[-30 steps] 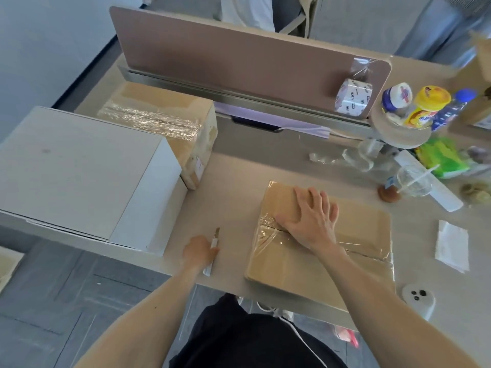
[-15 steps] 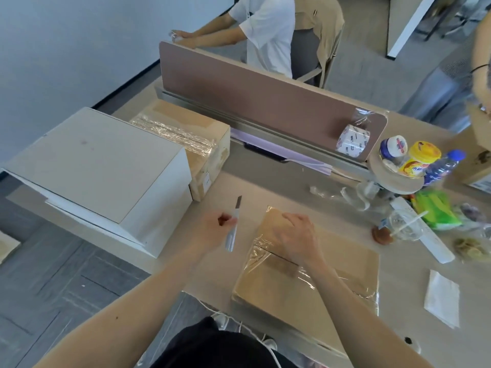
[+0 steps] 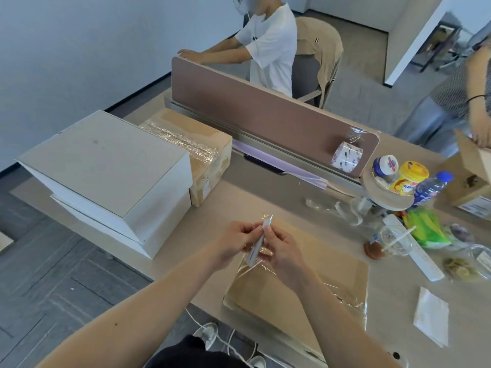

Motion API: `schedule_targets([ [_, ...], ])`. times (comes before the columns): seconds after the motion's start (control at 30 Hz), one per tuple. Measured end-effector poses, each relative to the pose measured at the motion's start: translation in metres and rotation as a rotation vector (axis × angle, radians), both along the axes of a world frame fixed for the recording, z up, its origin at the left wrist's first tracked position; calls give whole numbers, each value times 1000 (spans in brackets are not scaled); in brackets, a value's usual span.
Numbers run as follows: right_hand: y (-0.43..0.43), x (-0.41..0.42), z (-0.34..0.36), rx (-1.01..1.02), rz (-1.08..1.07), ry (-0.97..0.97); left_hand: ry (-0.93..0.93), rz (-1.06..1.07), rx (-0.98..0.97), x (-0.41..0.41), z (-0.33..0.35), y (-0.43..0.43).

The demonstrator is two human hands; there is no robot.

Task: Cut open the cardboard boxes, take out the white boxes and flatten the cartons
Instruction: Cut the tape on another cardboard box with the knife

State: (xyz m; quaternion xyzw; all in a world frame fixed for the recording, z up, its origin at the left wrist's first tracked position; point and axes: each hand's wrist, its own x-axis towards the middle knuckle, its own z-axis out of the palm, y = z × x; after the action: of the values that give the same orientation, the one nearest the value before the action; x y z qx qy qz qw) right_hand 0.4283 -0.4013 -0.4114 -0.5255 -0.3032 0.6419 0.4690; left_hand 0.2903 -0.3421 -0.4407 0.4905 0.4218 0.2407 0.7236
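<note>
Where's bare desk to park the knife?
Free for the knife: strip between taped carton and flattened carton; patch between flattened carton and napkin. Crowded: far right, around plastic cup, blue bottle, green bag.

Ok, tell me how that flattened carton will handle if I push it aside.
The flattened carton lies thin and flat, so it is probably light and should slide easily on the desk. Lifted by one edge it may sag at its creases. Its loose clear tape could snag.
</note>
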Motion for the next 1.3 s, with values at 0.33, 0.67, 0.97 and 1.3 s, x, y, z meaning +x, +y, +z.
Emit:
schedule_targets([
  [0.33, -6, 30, -12, -96, -242, -171, 316, 57, 359, -11, -18, 11],
  [0.67, -15, 58, -42, 214, 208, -1178, 478, -389, 380, -19, -37, 13],
  [0.97, -5, 42, -42, 301, 411, -1397, 450, -426, 274, -22, -45, 20],
  [1.3, -1, 38, -40, 316, 429, -1432, 435, -407, 266, -22, -52, 23],
])
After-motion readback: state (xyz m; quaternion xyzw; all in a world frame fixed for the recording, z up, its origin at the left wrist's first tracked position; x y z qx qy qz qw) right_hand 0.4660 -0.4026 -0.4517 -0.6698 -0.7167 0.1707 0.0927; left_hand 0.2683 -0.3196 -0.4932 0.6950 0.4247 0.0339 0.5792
